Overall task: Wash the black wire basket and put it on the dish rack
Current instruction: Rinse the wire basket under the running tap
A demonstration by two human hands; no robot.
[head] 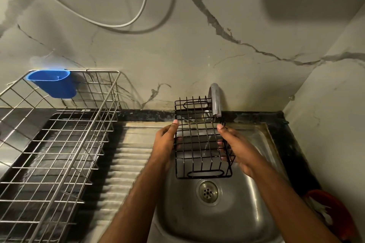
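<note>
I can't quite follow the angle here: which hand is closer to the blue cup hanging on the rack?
Left. The left hand grips the black wire basket's side facing the blue cup; the right hand holds its far side.

two bare forearms w/ no sleeves, no watch or ring visible. left hand and right hand are bare too, no gloves. thumbnails are short and pale. both forearms come in from below the sink drain, one on each side.
</note>
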